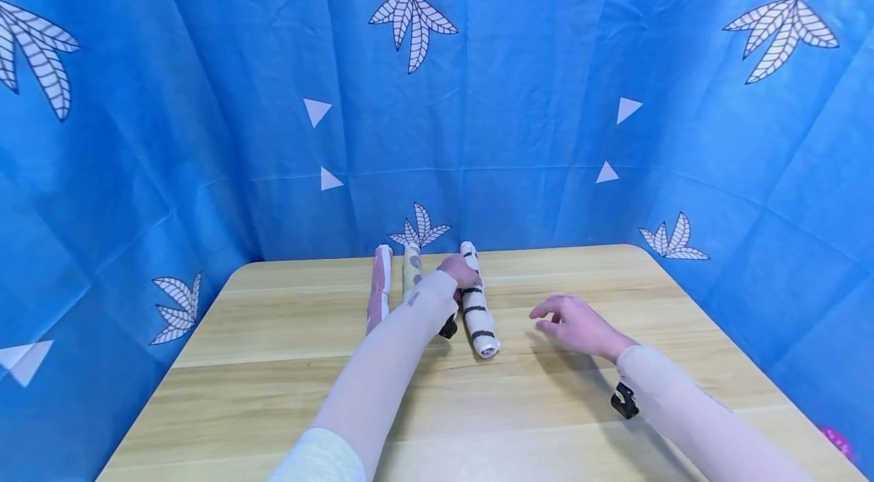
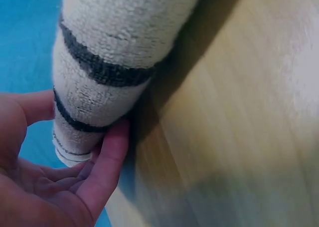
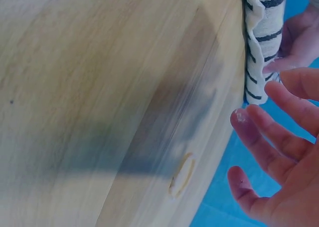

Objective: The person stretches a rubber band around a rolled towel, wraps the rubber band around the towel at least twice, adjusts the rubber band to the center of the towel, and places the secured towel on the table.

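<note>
A white rolled towel with black stripes (image 1: 476, 313) lies lengthwise near the middle of the table. My left hand (image 1: 460, 270) is at its far part; in the left wrist view the thumb and fingers (image 2: 105, 169) hold the roll from both sides near its end. To the left lie a yellowish rolled towel with grey spots (image 1: 412, 267), partly hidden by my left arm, and a pink and white rolled towel (image 1: 379, 285). My right hand (image 1: 579, 325) hovers over the table to the right of the striped roll, fingers loosely bent, holding nothing.
The light wooden table (image 1: 273, 383) has rounded far corners. A blue patterned curtain (image 1: 519, 87) hangs behind it and along both sides. In the right wrist view, an oval mark (image 3: 182, 175) shows on the wood near the table's edge.
</note>
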Tool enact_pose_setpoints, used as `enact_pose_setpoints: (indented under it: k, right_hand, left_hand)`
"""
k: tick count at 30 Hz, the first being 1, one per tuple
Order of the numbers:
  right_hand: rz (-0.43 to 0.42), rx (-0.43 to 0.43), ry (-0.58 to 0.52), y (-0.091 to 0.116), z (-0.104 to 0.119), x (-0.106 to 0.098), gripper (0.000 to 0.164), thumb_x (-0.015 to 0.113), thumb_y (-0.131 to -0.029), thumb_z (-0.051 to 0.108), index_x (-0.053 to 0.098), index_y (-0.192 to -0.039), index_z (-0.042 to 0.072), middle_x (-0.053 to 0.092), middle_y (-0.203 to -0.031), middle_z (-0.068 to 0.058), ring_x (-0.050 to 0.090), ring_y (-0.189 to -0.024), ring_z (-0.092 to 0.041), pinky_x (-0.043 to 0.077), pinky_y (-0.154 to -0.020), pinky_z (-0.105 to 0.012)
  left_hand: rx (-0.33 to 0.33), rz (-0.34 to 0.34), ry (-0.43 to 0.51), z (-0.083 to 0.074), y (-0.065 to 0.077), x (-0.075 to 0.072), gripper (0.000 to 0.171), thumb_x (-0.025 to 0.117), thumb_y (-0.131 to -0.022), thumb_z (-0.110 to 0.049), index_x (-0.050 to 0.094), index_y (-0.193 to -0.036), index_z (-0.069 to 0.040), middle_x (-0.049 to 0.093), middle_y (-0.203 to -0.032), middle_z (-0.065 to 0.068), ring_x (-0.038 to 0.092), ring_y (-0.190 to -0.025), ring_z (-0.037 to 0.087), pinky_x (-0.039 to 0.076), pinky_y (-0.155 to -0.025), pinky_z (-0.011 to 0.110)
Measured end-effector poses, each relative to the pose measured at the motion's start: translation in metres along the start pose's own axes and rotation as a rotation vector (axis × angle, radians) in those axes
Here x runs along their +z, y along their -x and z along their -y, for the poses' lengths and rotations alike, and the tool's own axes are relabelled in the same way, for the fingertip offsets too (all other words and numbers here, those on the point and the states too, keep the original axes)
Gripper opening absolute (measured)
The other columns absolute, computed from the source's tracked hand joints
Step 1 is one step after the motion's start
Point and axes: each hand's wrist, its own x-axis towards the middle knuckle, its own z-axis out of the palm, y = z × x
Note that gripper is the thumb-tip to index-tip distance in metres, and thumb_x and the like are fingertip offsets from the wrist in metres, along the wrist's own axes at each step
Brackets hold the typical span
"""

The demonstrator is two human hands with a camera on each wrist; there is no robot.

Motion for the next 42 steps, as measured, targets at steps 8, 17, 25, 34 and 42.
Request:
enact_pose_setpoints:
  k: [8,17,25,34,42]
  right_hand:
    - [0.001,-0.003,0.01,0.0,0.002,0.0,0.023,0.067,-0.095,0.015,0.072,-0.116,0.008,0.071,-0.116,-0.009,0.06,-0.084,-0.01,0.05,-0.07,-0.027]
    - [-0.002,-0.006,0.012,0.001,0.006,-0.007,0.022,0.067,-0.095,0.014,0.073,-0.115,0.009,0.07,-0.12,-0.01,0.062,-0.086,-0.015,0.05,-0.071,-0.029]
    - [-0.001,-0.036,0.014,0.001,0.006,-0.004,0.024,0.068,-0.094,0.014,0.072,-0.116,0.006,0.07,-0.116,-0.01,0.061,-0.085,-0.013,0.05,-0.07,-0.028]
    - [0.006,-0.014,0.014,0.002,0.005,-0.003,0.024,0.067,-0.094,0.015,0.073,-0.116,0.007,0.07,-0.118,-0.011,0.06,-0.084,-0.012,0.05,-0.07,-0.029]
    - [0.019,-0.024,-0.007,0.005,0.004,-0.006,0.025,0.067,-0.095,0.014,0.072,-0.117,0.004,0.07,-0.116,-0.012,0.061,-0.085,-0.016,0.05,-0.068,-0.028]
  left_hand:
    - [-0.029,0.069,0.302,0.001,0.005,-0.006,0.043,0.076,-0.082,-0.012,0.056,-0.117,0.001,0.061,-0.108,0.015,0.068,-0.075,0.026,0.059,-0.057,0.035]
    - [0.09,0.099,0.416,-0.012,0.038,-0.029,0.045,0.077,-0.08,-0.015,0.053,-0.115,-0.001,0.061,-0.108,0.014,0.068,-0.09,0.026,0.06,-0.07,0.036]
    - [0.243,0.102,0.423,-0.006,0.067,-0.041,0.043,0.076,-0.087,-0.025,0.05,-0.115,-0.006,0.064,-0.107,0.013,0.068,-0.089,0.025,0.06,-0.074,0.042]
    - [0.388,0.118,0.444,0.003,0.088,-0.043,0.045,0.075,-0.09,-0.037,0.049,-0.117,-0.013,0.068,-0.106,0.008,0.069,-0.089,0.021,0.059,-0.067,0.037]
    - [0.468,0.066,0.357,0.015,0.114,-0.049,0.044,0.074,-0.09,-0.043,0.051,-0.117,-0.018,0.069,-0.107,0.003,0.066,-0.092,0.016,0.058,-0.078,0.033]
